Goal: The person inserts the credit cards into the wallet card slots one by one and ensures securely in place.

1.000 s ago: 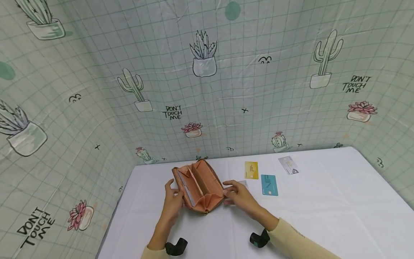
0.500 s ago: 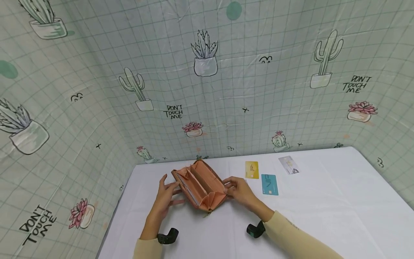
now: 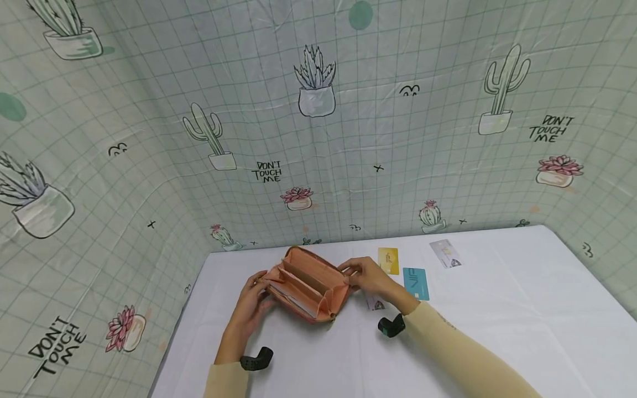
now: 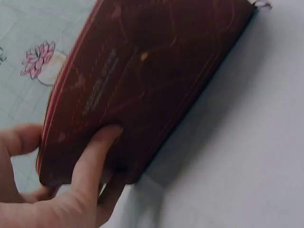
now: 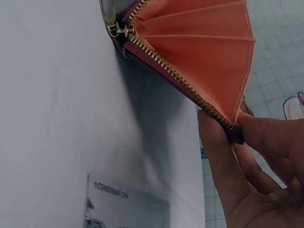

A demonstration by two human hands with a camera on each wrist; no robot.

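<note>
An unzipped wallet [image 3: 308,284] with salmon-pink lining and several fan-like compartments stands on the white table, tilted so its inside faces up. In the left wrist view its outer side is dark red-brown leather [image 4: 156,61] with stitched lines. My left hand [image 3: 252,303] grips the left end, thumb on the outer face. My right hand [image 3: 370,276] pinches the zipped edge at the right end between thumb and fingers. The right wrist view shows the gold zipper [image 5: 175,76] with its pull at one corner. Something pale sticks up in the front compartment, too small to identify.
To the right lie a yellow card [image 3: 389,260], a teal VIP card [image 3: 416,283] and a silver card [image 3: 445,254]. Another silver card [image 5: 128,206] lies partly under my right hand. A cactus-print cloth [image 3: 348,138] hangs behind the table.
The wallet has turned counterclockwise, its right end swinging up and away. My right hand moved up with it, uncovering more of the nearby silver card. My left hand shifted its hold at the left end.
</note>
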